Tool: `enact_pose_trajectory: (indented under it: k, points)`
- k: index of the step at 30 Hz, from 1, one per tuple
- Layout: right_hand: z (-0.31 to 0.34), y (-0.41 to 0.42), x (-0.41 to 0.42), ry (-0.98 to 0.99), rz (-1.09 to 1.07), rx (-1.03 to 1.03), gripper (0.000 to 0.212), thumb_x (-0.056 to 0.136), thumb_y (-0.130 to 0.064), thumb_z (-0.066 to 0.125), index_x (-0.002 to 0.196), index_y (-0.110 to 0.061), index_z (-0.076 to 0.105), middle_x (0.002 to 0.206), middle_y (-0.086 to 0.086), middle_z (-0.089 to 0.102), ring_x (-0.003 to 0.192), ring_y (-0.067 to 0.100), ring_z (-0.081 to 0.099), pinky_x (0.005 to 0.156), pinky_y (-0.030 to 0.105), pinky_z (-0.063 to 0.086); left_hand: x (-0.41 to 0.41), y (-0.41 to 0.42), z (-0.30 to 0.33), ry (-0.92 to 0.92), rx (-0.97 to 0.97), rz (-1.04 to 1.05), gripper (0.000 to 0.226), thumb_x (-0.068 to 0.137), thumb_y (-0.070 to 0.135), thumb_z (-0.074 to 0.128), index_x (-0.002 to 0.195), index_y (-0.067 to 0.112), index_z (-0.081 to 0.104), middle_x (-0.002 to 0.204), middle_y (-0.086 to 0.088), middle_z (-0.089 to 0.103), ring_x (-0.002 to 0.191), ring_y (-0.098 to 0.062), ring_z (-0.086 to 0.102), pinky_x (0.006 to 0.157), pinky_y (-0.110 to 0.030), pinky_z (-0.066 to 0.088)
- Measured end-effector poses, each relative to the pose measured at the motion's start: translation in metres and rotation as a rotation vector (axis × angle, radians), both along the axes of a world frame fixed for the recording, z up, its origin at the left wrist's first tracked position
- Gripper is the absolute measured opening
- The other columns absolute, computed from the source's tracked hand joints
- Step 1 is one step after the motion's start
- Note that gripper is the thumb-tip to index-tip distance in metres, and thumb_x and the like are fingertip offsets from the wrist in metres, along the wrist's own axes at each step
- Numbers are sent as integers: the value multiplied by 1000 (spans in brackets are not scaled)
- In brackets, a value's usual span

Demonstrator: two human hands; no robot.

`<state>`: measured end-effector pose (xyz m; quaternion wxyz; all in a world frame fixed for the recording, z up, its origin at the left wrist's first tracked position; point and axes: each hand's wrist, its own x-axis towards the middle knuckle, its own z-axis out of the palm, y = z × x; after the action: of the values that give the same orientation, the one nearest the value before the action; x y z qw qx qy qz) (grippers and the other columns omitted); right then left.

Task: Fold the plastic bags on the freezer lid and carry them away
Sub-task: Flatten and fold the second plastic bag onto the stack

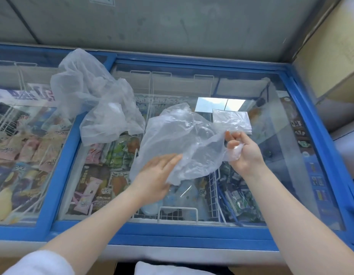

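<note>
A clear, crumpled plastic bag (180, 139) lies spread over the middle of the glass freezer lid (281, 155). My right hand (241, 151) pinches its bunched right edge between thumb and fingers. My left hand (158, 175) lies flat with fingers stretched, pressing the bag's lower left part, its fingertips under a fold. A flat folded bag (231, 119) rests on the glass just beyond my right hand. Two more crumpled clear bags (96, 96) sit heaped at the back left, over the blue divider.
The freezer has a blue frame (172, 235) and sliding glass panes, with packaged ice creams and wire baskets visible below. A cardboard box (330, 56) stands at the right, against a grey wall behind the freezer.
</note>
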<state>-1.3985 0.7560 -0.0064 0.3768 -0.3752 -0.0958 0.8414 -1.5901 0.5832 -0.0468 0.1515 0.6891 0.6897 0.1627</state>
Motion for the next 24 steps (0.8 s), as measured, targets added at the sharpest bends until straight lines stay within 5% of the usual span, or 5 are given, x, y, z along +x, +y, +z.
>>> enact_pose_trajectory:
  k: [3, 10, 16, 20, 24]
  points:
    - [7, 3, 9, -54, -29, 88, 11, 89, -20, 55, 82, -11, 54, 75, 3, 64, 54, 10, 61, 57, 21, 54, -12, 5, 26, -362, 94, 259, 50, 79, -3, 56, 122, 22, 53, 105, -7, 67, 74, 0, 58, 67, -9, 40]
    - [65, -2, -2, 405, 124, 471, 25, 87, -17, 58, 112, -17, 56, 76, -4, 60, 62, 8, 55, 61, 19, 50, -35, 3, 118, -1647, -246, 253, 26, 58, 20, 65, 82, 13, 71, 75, -8, 69, 65, -22, 65, 57, -26, 54]
    - [51, -17, -21, -439, 275, 600, 31, 94, -3, 47, 73, -14, 68, 64, -1, 66, 60, 15, 61, 53, 22, 51, -56, -4, 80, -1025, -319, 351, 56, 64, 30, 78, 113, 27, 51, 104, 2, 64, 90, -16, 66, 76, -34, 54]
    - [-11, -20, -7, -1161, 290, 423, 24, 90, -3, 46, 108, -2, 61, 93, 9, 61, 82, 25, 53, 69, 31, 43, -62, -27, 37, -593, -239, 408, 23, 87, 27, 63, 106, 29, 52, 103, 2, 61, 90, -16, 61, 77, -26, 49]
    - [10, -44, -32, -1188, 48, 919, 24, 96, -18, 41, 116, -13, 53, 113, -2, 50, 108, 15, 46, 91, 28, 36, -61, -31, 26, -449, -38, 337, 18, 87, 15, 61, 102, 23, 56, 98, 8, 61, 88, 3, 54, 75, -1, 37]
